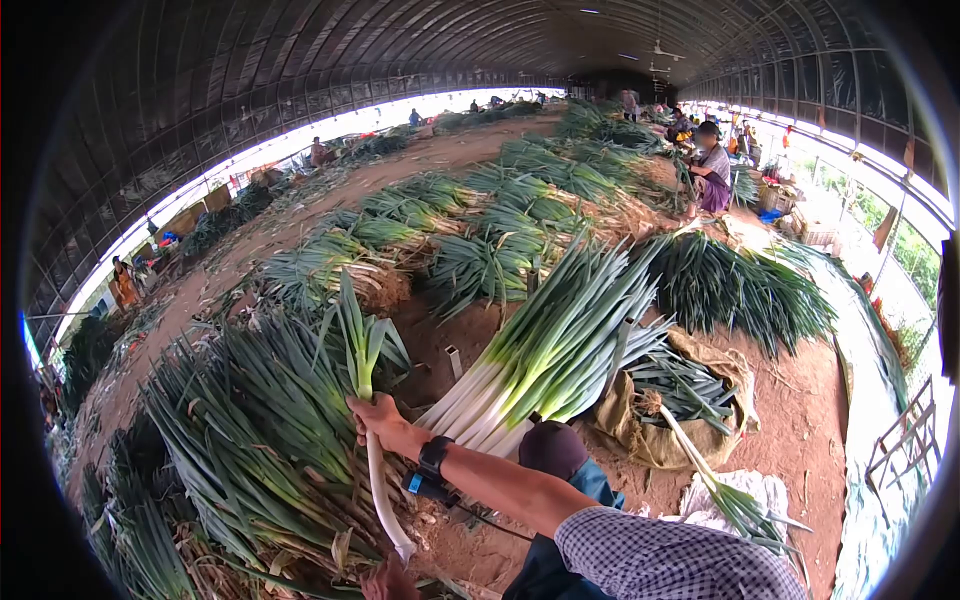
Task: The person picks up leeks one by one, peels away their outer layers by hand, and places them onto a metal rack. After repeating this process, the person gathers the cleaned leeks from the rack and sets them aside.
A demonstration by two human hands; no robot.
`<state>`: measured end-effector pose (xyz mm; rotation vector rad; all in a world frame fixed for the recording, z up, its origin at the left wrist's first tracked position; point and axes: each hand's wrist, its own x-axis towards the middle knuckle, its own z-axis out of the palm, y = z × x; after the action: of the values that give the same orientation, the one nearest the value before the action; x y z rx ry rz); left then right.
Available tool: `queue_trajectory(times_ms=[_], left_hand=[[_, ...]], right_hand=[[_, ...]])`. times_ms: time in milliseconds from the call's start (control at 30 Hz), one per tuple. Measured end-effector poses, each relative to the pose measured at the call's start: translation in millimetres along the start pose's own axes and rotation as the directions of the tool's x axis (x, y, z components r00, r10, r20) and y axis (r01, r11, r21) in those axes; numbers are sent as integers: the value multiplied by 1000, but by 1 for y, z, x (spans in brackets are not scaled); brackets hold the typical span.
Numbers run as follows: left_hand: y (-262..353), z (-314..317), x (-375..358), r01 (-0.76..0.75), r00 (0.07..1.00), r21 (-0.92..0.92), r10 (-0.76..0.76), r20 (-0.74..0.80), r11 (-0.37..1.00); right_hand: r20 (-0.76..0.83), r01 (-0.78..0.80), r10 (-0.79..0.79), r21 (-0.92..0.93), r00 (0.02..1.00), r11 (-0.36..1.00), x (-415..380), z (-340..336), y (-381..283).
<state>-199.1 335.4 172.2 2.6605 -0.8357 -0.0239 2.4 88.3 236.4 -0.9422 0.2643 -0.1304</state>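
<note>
My right hand (377, 420), with a dark wristband, is closed around the upper white stalk of a leek (377, 485). The leek stands nearly upright, green leaves fanned at the top and root end down. By that root end, at the bottom edge, my left hand (390, 580) is only partly in view, and its fingers do not show clearly. Left of the held leek lies a big heap of untrimmed leeks (250, 420). Right of my right hand, a bundle of clean, white-stemmed leeks (540, 350) lies at a slant, with metal posts beside it.
A burlap sack (735, 395) holds green leaves. One loose leek (715, 480) lies across a white cloth (760, 495). More leek piles (740, 285) spread over the dirt floor. Another person (712, 170) sits farther back on the right, under the arched roof.
</note>
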Motion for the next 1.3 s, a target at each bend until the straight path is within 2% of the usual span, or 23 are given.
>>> queue_trajectory(times_ms=[133, 233, 333, 433, 533, 567, 600, 633, 667, 700, 733, 800, 867, 900, 933, 967, 1000, 1033, 1067, 1100, 1133, 1200, 1300], left_hand=[[-10, 27, -3, -186, 963, -155, 148, -225, 970], [3, 26, -2, 92, 995, -451, -104, -2, 888], [14, 20, -1, 83, 991, -429, -119, -59, 899], [11, 26, -6, 91, 993, -280, -107, -43, 956], [27, 12, -12, 244, 965, -163, -221, 143, 956], [12, 37, -27, 45, 999, 80, -44, -5, 996], [-15, 80, -54, -120, 982, 341, 163, -100, 932], [-29, 104, -69, -232, 916, 590, 378, -134, 773], [-9, 100, -81, 13, 975, 132, -42, 219, 991], [-21, 106, -90, 133, 980, -174, -104, 170, 976], [-35, 122, -114, 235, 971, -472, -188, 145, 849], [-57, 150, -146, 270, 929, -901, -338, 151, 339], [-58, 112, -120, 278, 954, -583, -288, 78, 763], [-49, 81, -102, 269, 962, -348, -267, 57, 898], [-29, 45, -80, 295, 945, -425, -326, -1, 856], [-5, 9, -61, 202, 904, -376, -320, -284, 905], [7, -23, -50, 255, 907, -355, -350, -235, 899], [-4, -24, -41, 283, 871, -264, -362, -333, 922], [0, -37, -30, 215, 826, -277, -325, -460, 937], [-1, -48, -21, 188, 794, -160, -246, -556, 969], [-1, -53, -13, 238, 769, -50, -220, -600, 970], [20, -77, 9, 279, 766, -21, -236, -599, 960], [12, -51, 36, 281, 788, -63, -267, -555, 958]], right_hand=[[18, 39, -38, -23, 999, 999, -4, 0, 6], [5, 22, -21, -18, 1000, 1000, -5, -1, 7], [15, 58, -58, -13, 998, 998, -6, -1, 4], [38, 31, -29, -78, 999, 996, 0, -3, 4], [-14, -31, 30, -102, 999, 994, 13, -2, 5], [-36, -49, 45, -127, 998, 991, 14, 1, 4], [-9, 70, -72, -158, 997, 985, 19, -2, 4], [22, 189, -188, -183, 982, 965, 30, -12, 3], [59, 306, -301, -201, 952, 930, 42, -20, 1], [99, 342, -332, -109, 938, 933, 52, -27, -17], [134, 355, -350, -19, 927, 935, 65, -31, -32], [60, 244, -266, 247, 962, 938, 97, -24, -45], [65, 267, -290, 246, 955, 932, 77, -1, -59], [58, 283, -307, 257, 950, 924, 59, 10, -62], [9, 331, -333, 94, 943, 939, 61, 15, -56], [77, 476, -473, -28, 878, 879, 47, 10, -52], [111, 455, -451, -16, 886, 890, 44, 15, -49], [144, 433, -428, -5, 892, 901, 46, 17, -44], [49, 204, -224, 256, 973, 945, 57, 24, -39], [130, 178, -222, 288, 966, 941, 52, 18, -29], [199, 173, -243, 315, 949, 933, 49, 15, -24], [223, 187, -249, 264, 943, 946, 33, 19, -11], [258, 110, -184, 278, 948, 954, 2, 31, 6]])
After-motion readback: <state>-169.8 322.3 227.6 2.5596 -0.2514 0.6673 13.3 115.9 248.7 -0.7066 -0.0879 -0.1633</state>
